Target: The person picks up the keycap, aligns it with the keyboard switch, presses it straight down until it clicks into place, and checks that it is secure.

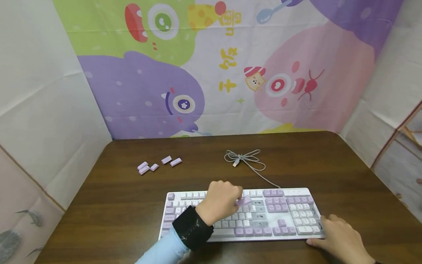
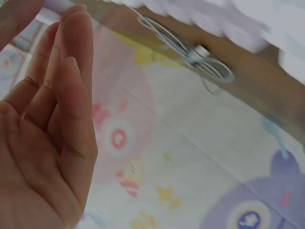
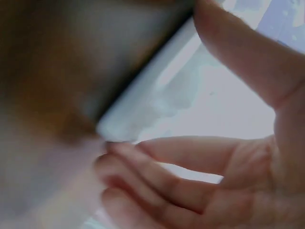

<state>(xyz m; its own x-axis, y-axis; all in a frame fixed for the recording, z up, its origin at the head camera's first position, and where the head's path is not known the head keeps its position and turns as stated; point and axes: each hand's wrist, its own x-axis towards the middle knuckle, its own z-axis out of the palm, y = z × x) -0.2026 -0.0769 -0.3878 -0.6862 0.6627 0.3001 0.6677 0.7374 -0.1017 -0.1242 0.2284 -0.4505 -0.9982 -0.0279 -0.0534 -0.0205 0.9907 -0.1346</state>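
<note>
A white and lilac keyboard lies on the table. Over its middle, my left hand pinches a lilac keycap between thumb and fingertips; part of that keycap shows at the top of the left wrist view. Just right of it, several grey slots without caps run in a column, with another at the number pad's right edge. At the keyboard's right front corner, my right hand grips the edge, thumb at the front and fingers along the side. The right wrist view is blurred.
Several loose lilac keycaps lie at the back left of the brown table. Behind the keyboard is a bundled cable with a USB plug, joined to its rear edge. A cartoon-printed cloth hangs along the table's back.
</note>
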